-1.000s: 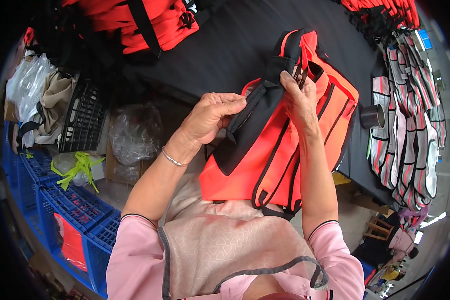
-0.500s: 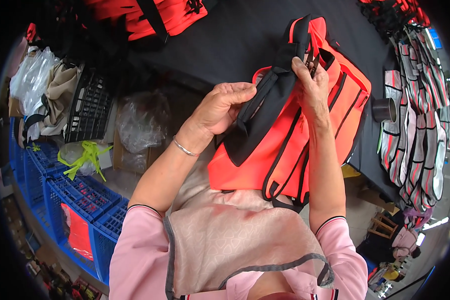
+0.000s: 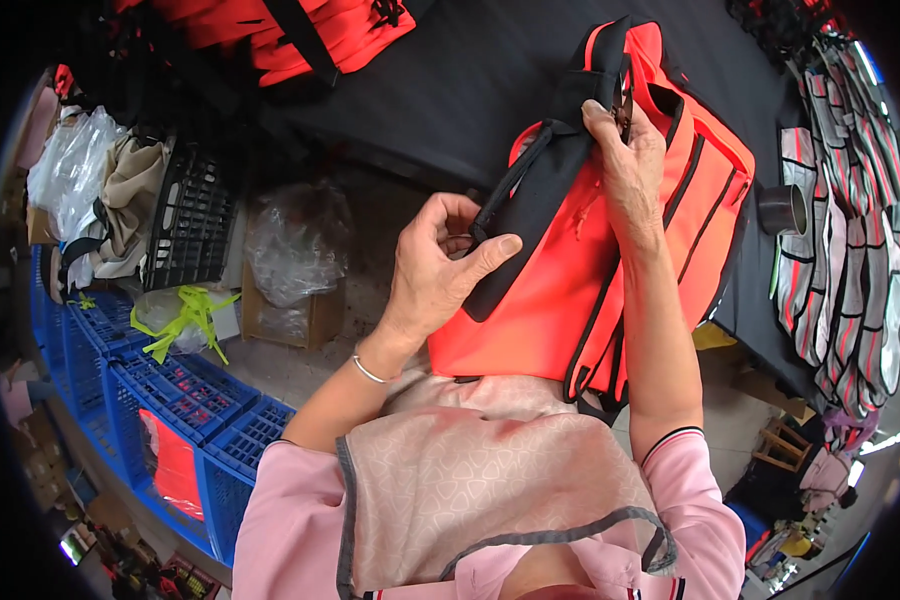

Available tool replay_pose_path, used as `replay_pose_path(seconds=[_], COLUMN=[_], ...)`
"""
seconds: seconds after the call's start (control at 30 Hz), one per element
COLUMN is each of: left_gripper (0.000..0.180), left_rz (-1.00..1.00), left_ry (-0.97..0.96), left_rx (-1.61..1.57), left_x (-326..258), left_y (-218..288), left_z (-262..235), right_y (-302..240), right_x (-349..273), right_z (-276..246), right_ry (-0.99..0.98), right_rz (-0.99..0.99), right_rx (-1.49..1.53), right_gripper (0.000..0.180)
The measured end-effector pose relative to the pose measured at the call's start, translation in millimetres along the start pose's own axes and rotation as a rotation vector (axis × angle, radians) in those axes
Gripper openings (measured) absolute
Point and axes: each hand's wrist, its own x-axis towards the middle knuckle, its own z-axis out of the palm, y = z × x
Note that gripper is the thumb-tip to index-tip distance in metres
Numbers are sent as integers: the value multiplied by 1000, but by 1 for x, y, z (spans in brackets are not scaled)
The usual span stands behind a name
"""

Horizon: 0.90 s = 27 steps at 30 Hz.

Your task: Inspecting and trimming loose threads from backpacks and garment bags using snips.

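Note:
An orange-red backpack (image 3: 515,345) with black trim leans across my lap and the dark table edge. My left hand (image 3: 435,265) is at its left side. Its fingers curl round a black padded strap (image 3: 515,185), while the thumb points away from them over the black panel. Near the top of the bag, my right hand (image 3: 625,165) is closed on small dark thread snips (image 3: 625,108), partly hidden by the fingers. That hand rests against the bag's black upper edge. Loose orange threads hang on the front below it.
More orange bags (image 3: 360,45) are piled at the far left of the black-covered table (image 3: 440,90). Left are a black crate (image 3: 190,215), blue crates (image 3: 175,395) and a plastic-filled carton (image 3: 295,315). Grey striped pieces (image 3: 840,260) and a metal cup (image 3: 782,210) are at the right.
My left hand's thumb has lifted off the strap and spread away, and the hand has moved slightly lower. The backpack has shifted a little to the right. My right hand keeps the snips.

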Motion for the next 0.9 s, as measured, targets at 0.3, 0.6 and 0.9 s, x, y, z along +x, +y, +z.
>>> replay_pose_path(seconds=[0.3,0.6,0.9], left_gripper=[30,25,29], left_rz=[-38,-14,-83], left_ry=[-163,-367,-448], left_rx=[-238,-511,-701], left_x=[-9,-5,-2], left_y=[-8,-24,-34], left_z=[-13,-6,-16], right_y=[9,26,-24], right_x=[-17,-25,-77], right_z=[0,-6,-16], right_ry=[-141,-151,-134], right_rz=[-36,39,-84], right_rx=[-194,-110,-405], right_gripper=[44,35,41])
